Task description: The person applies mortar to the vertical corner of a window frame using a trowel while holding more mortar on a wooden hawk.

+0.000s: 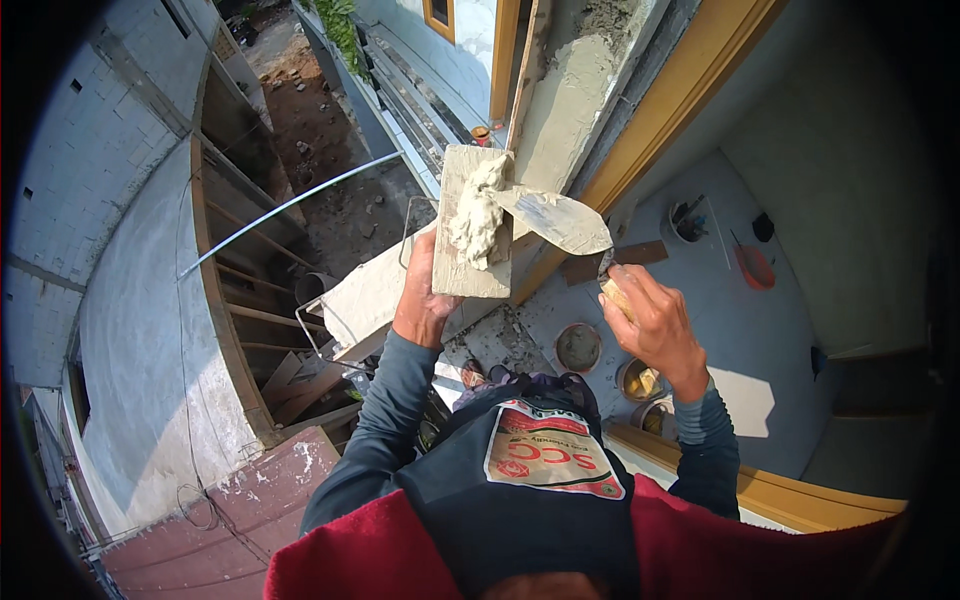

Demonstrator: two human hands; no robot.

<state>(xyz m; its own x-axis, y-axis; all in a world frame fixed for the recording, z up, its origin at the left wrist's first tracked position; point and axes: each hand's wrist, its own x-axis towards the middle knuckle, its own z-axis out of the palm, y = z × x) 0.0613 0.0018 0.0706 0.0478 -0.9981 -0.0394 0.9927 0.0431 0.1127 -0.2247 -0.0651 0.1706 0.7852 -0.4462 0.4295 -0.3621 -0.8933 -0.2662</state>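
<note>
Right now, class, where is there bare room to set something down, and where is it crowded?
The grey floor lies bare between the orange-red container and the bucket holding something yellow. Crowded: beside the orange-yellow frame, where that bucket and another sit close together. On the wooden mortar board, mortar takes the middle, leaving a bare near end.

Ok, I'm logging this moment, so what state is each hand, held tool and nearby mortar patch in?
Left hand: closed on the board, fingers partly hidden.
Pale rectangular wooden board: held up, loaded.
Cream-coloured mortar heap: lumpy, unspread.
Right hand: closed around the trowel's handle.
Tapered grey metal trowel: blade smeared, tip at the heap.
Grey-beige mortar strip on the long ledge: spread out, rougher at the far end.
</note>
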